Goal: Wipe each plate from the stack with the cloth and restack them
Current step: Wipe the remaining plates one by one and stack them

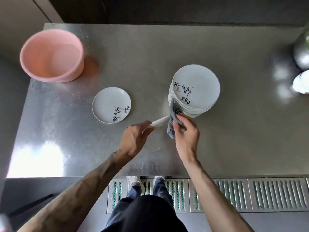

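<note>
while the left hand (133,138) grips one plate (158,122) by its near edge, that plate is turned edge-on to the camera, so all you get is a thin white sliver, off the desk (167,47) as far as i can tell. the right hand (185,133) is curled round the grey cloth (171,129) and pinches it over the plate's far edge. so both hands are clamped on something, left on the plate, right on the cloth. the cloth hangs down a bit below the fingers, and its top end sits right in front of the stack (197,86); can't tell if it touches. the stack stands just beyond the right hand, right of the desk's middle, top plate face up with black brush writing. a lone plate (110,104) with the same writing lies flat left of the hands, well apart from the stack. pink bucket (50,56) at the far left corner, shiny metal bowl (302,54) at the right edge, floor grate (275,193) by the feet.
</note>
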A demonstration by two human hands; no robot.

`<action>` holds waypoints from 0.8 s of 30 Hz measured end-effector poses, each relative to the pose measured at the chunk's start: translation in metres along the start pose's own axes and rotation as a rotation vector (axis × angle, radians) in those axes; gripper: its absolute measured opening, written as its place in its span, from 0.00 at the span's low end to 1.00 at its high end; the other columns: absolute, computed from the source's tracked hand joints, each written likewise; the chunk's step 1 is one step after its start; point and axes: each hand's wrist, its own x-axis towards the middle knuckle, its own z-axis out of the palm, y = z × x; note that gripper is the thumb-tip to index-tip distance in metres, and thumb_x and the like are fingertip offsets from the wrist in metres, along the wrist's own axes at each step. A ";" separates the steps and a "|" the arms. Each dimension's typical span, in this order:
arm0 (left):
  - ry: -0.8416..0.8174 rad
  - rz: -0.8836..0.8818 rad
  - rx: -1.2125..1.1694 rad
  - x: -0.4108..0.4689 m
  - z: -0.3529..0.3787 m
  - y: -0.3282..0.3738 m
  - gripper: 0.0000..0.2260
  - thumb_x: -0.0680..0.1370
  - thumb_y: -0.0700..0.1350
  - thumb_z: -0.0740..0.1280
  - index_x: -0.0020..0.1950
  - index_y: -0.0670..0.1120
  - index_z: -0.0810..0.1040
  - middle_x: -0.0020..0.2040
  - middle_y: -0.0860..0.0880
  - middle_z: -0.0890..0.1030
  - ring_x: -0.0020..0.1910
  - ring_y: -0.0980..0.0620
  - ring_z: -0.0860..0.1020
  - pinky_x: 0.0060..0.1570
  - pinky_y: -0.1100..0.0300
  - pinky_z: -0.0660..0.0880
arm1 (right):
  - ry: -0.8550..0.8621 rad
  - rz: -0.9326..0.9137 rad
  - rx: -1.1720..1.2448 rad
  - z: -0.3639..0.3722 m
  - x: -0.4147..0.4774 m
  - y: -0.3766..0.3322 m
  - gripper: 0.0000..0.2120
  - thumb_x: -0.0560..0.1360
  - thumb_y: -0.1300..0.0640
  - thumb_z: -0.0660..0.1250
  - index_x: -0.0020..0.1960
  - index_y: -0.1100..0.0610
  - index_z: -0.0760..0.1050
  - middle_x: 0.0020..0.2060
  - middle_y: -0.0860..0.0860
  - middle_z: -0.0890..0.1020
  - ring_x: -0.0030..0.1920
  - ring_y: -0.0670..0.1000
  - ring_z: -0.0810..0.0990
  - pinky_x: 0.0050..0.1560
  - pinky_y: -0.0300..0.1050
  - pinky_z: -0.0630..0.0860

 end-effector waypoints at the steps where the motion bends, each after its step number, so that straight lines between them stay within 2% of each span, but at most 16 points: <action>1: -0.004 -0.066 -0.154 0.002 -0.006 0.001 0.15 0.81 0.54 0.67 0.47 0.43 0.79 0.34 0.49 0.76 0.33 0.44 0.74 0.34 0.52 0.71 | -0.011 -0.032 -0.038 0.003 0.006 -0.009 0.12 0.78 0.66 0.70 0.58 0.54 0.83 0.58 0.49 0.82 0.53 0.58 0.84 0.50 0.64 0.82; 3: -0.052 -0.212 -0.539 0.003 -0.018 0.003 0.12 0.81 0.49 0.70 0.46 0.40 0.80 0.36 0.48 0.76 0.35 0.52 0.73 0.37 0.56 0.69 | -0.052 -0.122 -0.126 0.008 0.014 -0.027 0.13 0.77 0.68 0.70 0.59 0.58 0.83 0.59 0.49 0.81 0.59 0.54 0.82 0.57 0.60 0.81; 5: -0.115 -0.321 -0.831 -0.001 -0.025 0.006 0.09 0.82 0.44 0.69 0.54 0.38 0.81 0.44 0.46 0.81 0.43 0.52 0.78 0.43 0.56 0.75 | -0.152 -0.277 -0.245 0.013 0.016 -0.044 0.14 0.77 0.69 0.69 0.61 0.59 0.83 0.61 0.50 0.81 0.62 0.52 0.80 0.61 0.55 0.79; 8: -0.133 -0.379 -1.036 -0.010 -0.029 0.007 0.11 0.82 0.40 0.68 0.64 0.39 0.79 0.55 0.41 0.84 0.52 0.46 0.83 0.52 0.45 0.80 | -0.402 -0.595 -0.426 0.022 0.002 -0.067 0.17 0.74 0.71 0.71 0.60 0.58 0.84 0.62 0.49 0.81 0.61 0.53 0.79 0.65 0.48 0.75; 10: -0.108 -0.385 -1.078 -0.015 -0.033 0.006 0.14 0.81 0.41 0.69 0.66 0.41 0.78 0.57 0.40 0.84 0.54 0.44 0.83 0.53 0.44 0.80 | -0.495 -0.683 -0.477 0.024 0.003 -0.077 0.18 0.73 0.70 0.72 0.61 0.58 0.84 0.62 0.51 0.82 0.60 0.54 0.79 0.67 0.44 0.73; 15: -0.039 -0.402 -1.131 -0.023 -0.049 0.008 0.14 0.80 0.46 0.71 0.63 0.43 0.79 0.54 0.41 0.84 0.51 0.47 0.82 0.46 0.50 0.80 | -0.251 -0.376 -0.461 0.009 0.031 -0.091 0.16 0.77 0.68 0.70 0.63 0.60 0.82 0.63 0.52 0.81 0.62 0.52 0.80 0.69 0.49 0.73; 17: -0.042 -0.376 -1.145 -0.022 -0.053 0.010 0.14 0.81 0.45 0.70 0.65 0.43 0.78 0.57 0.38 0.84 0.53 0.45 0.82 0.46 0.50 0.81 | -0.320 -0.440 -0.495 0.015 0.020 -0.102 0.18 0.76 0.70 0.69 0.64 0.60 0.81 0.66 0.52 0.80 0.65 0.52 0.78 0.72 0.44 0.70; 19: -0.046 -0.347 -1.155 -0.023 -0.055 0.013 0.14 0.81 0.44 0.70 0.66 0.45 0.78 0.59 0.38 0.83 0.55 0.44 0.83 0.48 0.50 0.81 | -0.476 -0.587 -0.494 0.024 0.004 -0.111 0.23 0.74 0.75 0.68 0.66 0.60 0.81 0.68 0.53 0.78 0.68 0.52 0.76 0.72 0.43 0.69; 21: -0.041 -0.332 -1.172 -0.025 -0.056 0.014 0.14 0.82 0.45 0.70 0.67 0.46 0.78 0.60 0.39 0.84 0.56 0.44 0.83 0.50 0.50 0.81 | -0.566 -0.630 -0.481 0.025 0.001 -0.117 0.26 0.73 0.77 0.67 0.67 0.59 0.80 0.69 0.53 0.77 0.69 0.50 0.75 0.72 0.43 0.70; 24: -0.013 -0.326 -1.212 -0.031 -0.059 0.015 0.14 0.81 0.48 0.70 0.65 0.44 0.78 0.58 0.42 0.84 0.53 0.47 0.83 0.48 0.53 0.80 | -0.440 -0.532 -0.475 0.014 0.017 -0.119 0.23 0.76 0.74 0.67 0.67 0.58 0.80 0.68 0.52 0.78 0.67 0.50 0.77 0.70 0.41 0.71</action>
